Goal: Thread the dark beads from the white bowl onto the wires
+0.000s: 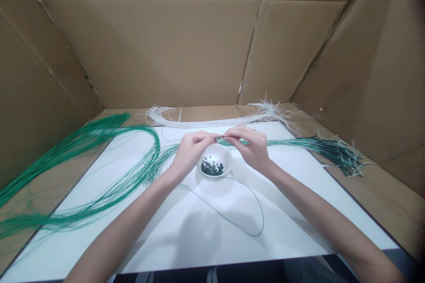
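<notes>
My left hand (191,149) and my right hand (250,145) meet above a small white bowl (215,155) that holds several dark green beads (212,168). Both hands pinch their fingertips together around one thin green cord (245,229), whose loose length loops down over the white board toward me. What sits between the fingertips is too small to make out. A thick bundle of green cords (99,177) lies to the left of my left hand. Another green bundle (315,143) stretches to the right behind my right hand.
A white board (299,212) covers the cardboard table. A bundle of white cords (212,119) lies along its far edge. Cardboard walls (199,53) enclose the back, left and right. The green bundle ends in frayed dark tips (345,157) at right.
</notes>
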